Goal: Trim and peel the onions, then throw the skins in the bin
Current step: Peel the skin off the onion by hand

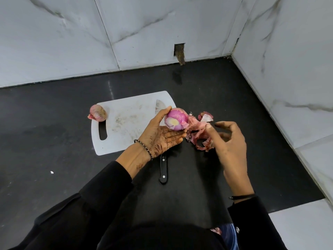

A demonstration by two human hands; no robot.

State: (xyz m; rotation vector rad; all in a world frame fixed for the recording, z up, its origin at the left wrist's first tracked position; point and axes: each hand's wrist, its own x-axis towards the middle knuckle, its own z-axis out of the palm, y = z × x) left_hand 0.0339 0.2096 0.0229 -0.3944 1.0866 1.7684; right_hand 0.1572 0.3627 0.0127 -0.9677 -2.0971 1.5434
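Half-peeled onion point(176, 121) above the cutting board's point(126, 123) right edge, cut end and axis pointing toward the camera. Left hand point(162, 136) palm-up, fingers wrapped round it. Right hand point(228, 141) loose, empty, over the skins point(196, 134).

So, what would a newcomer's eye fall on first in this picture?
The purple onion, partly peeled, held in the left hand at the right edge of the white cutting board. Then pink skins piled on the black counter beside the right hand, and a second onion at the board's left edge.
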